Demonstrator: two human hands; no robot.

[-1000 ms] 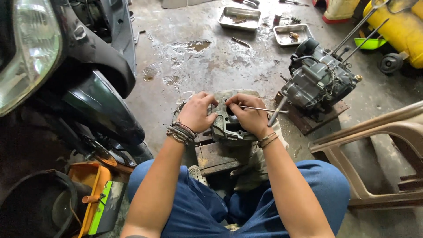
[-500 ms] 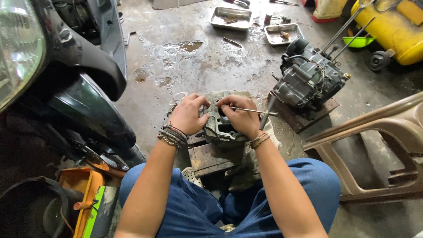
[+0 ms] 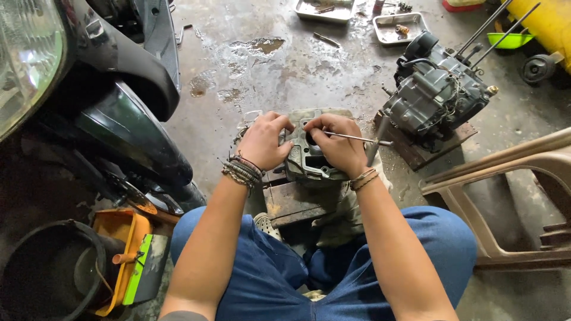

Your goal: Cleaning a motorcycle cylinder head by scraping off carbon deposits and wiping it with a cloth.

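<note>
I see one grey engine casting [image 3: 309, 156] on a wooden block [image 3: 297, 205], centre floor. My left hand [image 3: 262, 142] grips its left edge, fingers curled; my right hand [image 3: 339, 145] pinches one thin metal rod [image 3: 357, 138] over it. One engine [image 3: 437, 95] sits right, two metal trays [image 3: 395, 28] behind, scooter [image 3: 107, 101] left.
</note>
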